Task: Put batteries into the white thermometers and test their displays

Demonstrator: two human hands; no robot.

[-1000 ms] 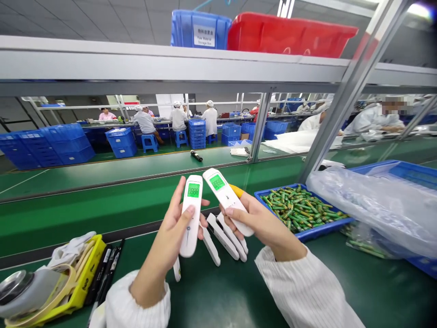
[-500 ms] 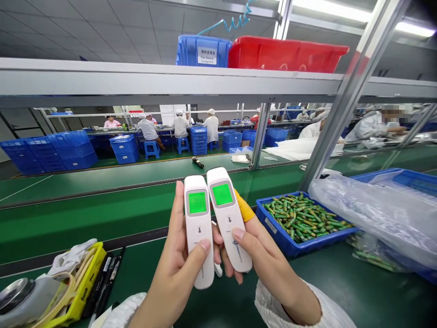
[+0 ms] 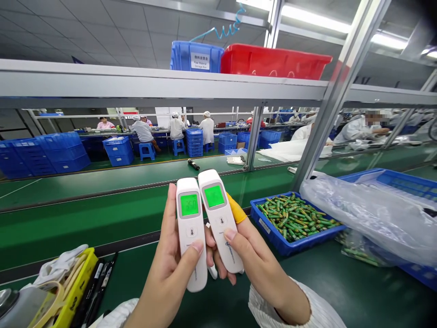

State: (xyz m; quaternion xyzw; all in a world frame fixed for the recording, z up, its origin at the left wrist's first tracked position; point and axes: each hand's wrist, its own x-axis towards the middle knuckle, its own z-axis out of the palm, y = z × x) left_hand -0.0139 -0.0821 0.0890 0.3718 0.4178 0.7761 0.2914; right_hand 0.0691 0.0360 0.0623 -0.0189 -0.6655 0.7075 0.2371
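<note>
Two white infrared thermometers are held side by side over the green bench, their screens lit green. My left hand (image 3: pixel 170 259) is closed round the left thermometer (image 3: pixel 191 255), thumb resting on its front below the button; faint digits show on that screen. The right thermometer (image 3: pixel 220 228) leans slightly left in my right hand (image 3: pixel 254 255), whose thumb presses its front beneath the button. A yellow finger cot (image 3: pixel 236 209) covers one finger of that hand. The thermometers' lower backs and several fingertips are hidden behind them.
At right stands a blue bin (image 3: pixel 290 248) of green batteries, beside plastic bags (image 3: pixel 368 214). A yellow tray (image 3: pixel 77 287) with gloves and black pens (image 3: pixel 99 287) lie left. An overhead shelf (image 3: pixel 119 84) carries a red bin (image 3: pixel 273 61). People work at far benches.
The view has shifted slightly, so the scene sits a little further left. Both hands keep hold of the thermometers. Digits now show faintly on the left thermometer's screen; the right screen looks blank.
</note>
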